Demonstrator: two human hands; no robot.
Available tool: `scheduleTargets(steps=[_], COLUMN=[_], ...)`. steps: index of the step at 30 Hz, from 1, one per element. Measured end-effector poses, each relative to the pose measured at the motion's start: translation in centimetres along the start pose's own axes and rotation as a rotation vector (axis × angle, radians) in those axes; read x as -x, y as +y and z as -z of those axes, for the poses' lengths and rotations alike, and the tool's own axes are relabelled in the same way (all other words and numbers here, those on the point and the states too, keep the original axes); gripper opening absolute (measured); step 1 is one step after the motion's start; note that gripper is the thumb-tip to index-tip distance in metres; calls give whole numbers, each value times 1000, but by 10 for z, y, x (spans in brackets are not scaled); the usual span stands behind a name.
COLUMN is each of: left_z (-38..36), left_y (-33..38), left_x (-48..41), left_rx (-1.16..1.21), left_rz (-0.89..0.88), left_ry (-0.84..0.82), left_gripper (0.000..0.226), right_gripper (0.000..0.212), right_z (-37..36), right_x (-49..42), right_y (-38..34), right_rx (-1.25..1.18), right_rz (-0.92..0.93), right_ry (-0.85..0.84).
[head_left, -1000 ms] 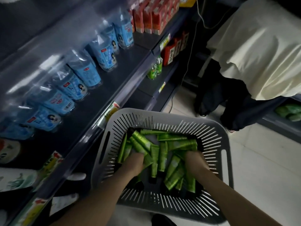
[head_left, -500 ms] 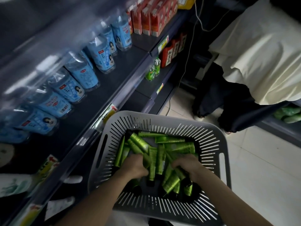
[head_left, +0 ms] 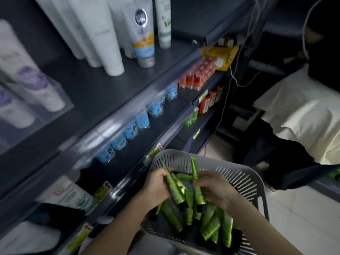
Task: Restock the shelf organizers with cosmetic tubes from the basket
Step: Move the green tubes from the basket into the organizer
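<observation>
A grey slotted basket [head_left: 244, 179] sits low in front of me with several green cosmetic tubes [head_left: 211, 229] with black caps heaped in it. My left hand [head_left: 156, 186] is closed around a green tube [head_left: 174, 188], lifted above the heap with its crimped end up. My right hand [head_left: 215, 188] grips another green tube [head_left: 197, 183], also raised and nearly upright. The two hands are close together over the basket's left half. A clear shelf organizer [head_left: 36, 100] holding white and purple tubes stands on the upper shelf at the far left.
Dark shelving runs along the left. White tubes [head_left: 110, 37] stand on the upper shelf, blue pouches [head_left: 141, 122] on the one below, red cartons [head_left: 198, 78] farther back. A person in a cream top [head_left: 303, 115] stands at the right. White cables [head_left: 230, 74] hang by the shelf end.
Both hands have risen out of the heap, each with a green tube in it. The view has tilted up, so the upper shelf with white tubes now shows.
</observation>
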State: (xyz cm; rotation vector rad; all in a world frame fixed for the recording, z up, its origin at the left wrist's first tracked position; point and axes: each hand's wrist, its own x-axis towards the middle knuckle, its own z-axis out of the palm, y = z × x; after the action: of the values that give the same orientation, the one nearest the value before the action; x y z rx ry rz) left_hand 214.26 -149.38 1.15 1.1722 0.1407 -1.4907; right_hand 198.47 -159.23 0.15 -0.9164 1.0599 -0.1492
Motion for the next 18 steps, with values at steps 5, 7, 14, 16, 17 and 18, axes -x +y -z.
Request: scheduleTargets(steps=[5,7,14,16,17,18], left_z=[-10,-8,16,27,35,39], left_y=[43,62,114,124,128,132], left_x=[58,88,205,238,256,269], left_rx=[-135,-254,-440,-413,-389,-381], left_rz=[-234,-352,-735,-830,-881,-916], left_ry=[25,-15,24,60,79,93], left_gripper=[21,22,25,23,22,22], right_gripper=[28,30,25,24,23,22], right_z=[-41,-62,-154,-184,-202,-214], right_x=[45,65,131,149,159,165], right_y=[-58,-77,-112,-119,-121,-123], right_rx=[46,45,111,134,140,149], right_rz=[227,292,532,600,634,665], right_ry=[-65,-79,-273,-307,-323,-329])
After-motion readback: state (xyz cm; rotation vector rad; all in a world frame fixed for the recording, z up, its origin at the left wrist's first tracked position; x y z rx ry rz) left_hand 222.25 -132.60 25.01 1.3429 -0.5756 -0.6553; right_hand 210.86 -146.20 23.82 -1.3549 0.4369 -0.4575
